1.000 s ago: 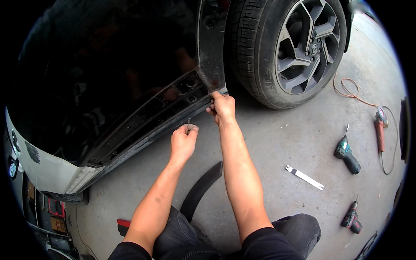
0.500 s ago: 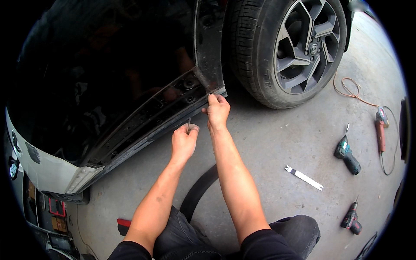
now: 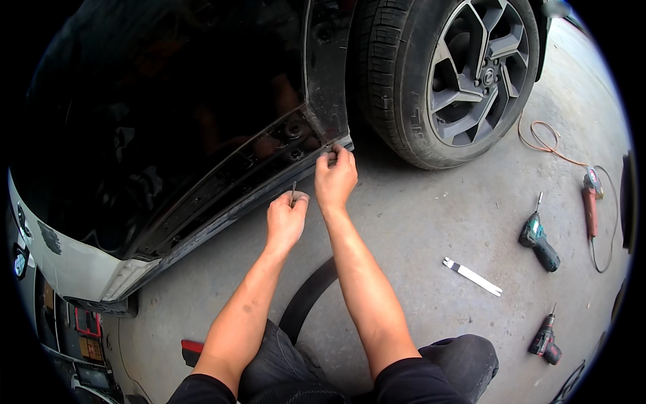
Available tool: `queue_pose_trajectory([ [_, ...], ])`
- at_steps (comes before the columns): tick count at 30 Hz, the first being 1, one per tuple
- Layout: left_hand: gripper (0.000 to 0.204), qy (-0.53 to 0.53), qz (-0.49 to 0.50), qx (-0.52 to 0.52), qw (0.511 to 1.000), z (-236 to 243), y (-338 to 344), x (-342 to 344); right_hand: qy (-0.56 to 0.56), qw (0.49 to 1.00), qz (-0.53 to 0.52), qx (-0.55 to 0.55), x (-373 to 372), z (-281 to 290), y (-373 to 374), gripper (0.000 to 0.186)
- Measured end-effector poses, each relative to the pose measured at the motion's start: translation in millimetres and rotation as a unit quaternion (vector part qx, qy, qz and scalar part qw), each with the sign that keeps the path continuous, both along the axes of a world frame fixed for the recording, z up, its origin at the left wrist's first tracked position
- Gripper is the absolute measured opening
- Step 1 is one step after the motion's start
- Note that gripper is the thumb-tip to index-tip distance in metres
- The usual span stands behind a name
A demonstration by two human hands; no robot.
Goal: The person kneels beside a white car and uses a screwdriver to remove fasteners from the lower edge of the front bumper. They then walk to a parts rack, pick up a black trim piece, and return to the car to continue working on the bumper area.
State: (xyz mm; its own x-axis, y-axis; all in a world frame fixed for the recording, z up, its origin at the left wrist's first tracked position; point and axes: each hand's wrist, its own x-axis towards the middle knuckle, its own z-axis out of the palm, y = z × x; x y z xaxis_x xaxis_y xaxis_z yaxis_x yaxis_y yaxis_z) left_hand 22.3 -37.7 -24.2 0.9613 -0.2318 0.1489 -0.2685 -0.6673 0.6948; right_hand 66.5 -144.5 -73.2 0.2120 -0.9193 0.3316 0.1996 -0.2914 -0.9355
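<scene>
My left hand (image 3: 286,219) is closed around a thin metal tool (image 3: 294,186), held upright just below the lower trim of the dark car door. My right hand (image 3: 335,180) is at the lower rear corner of the door's trim strip (image 3: 269,145), beside the tyre (image 3: 397,81), with curled fingers at the edge; whatever they pinch is too small to make out. The glossy black door panel (image 3: 168,81) shows reflections above both hands. A curved black strip (image 3: 304,296) lies on the floor under my forearms.
On the concrete floor to the right lie a white pry tool (image 3: 473,276), a teal power driver (image 3: 538,242), a red-handled corded tool (image 3: 591,209) with cables and a black-red drill (image 3: 546,340). A red-black item (image 3: 190,351) and cases (image 3: 87,323) are at lower left.
My right hand has moved a little left and down along the door edge, its fingers changing their curl. My left hand and its tool are almost unmoved.
</scene>
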Motion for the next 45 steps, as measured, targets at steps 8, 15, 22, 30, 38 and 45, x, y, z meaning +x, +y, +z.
queue_pose_trajectory([
  [8,0.019,0.003,0.000,-0.017,1.000,2,7,1,0.172,0.969,-0.045,-0.174,-4,10,-10,0.015],
  [15,0.018,0.000,-0.005,-0.019,1.000,0,7,3,0.078,0.975,-0.012,-0.206,-2,5,-18,0.012],
  [22,0.019,-0.009,-0.008,-0.029,1.000,-6,6,6,0.029,0.986,0.043,-0.159,-3,-2,-15,0.012],
  [30,0.017,-0.055,0.001,-0.050,0.997,-3,-15,10,0.128,0.978,0.131,-0.098,-21,-18,-8,0.008],
  [38,0.016,-0.050,-0.018,-0.012,0.999,-24,-6,13,0.095,0.982,0.004,-0.165,-8,-8,-6,0.019],
  [45,0.017,-0.062,0.022,-0.019,0.998,-6,8,11,0.146,0.963,-0.059,-0.217,-5,7,-12,0.012],
])
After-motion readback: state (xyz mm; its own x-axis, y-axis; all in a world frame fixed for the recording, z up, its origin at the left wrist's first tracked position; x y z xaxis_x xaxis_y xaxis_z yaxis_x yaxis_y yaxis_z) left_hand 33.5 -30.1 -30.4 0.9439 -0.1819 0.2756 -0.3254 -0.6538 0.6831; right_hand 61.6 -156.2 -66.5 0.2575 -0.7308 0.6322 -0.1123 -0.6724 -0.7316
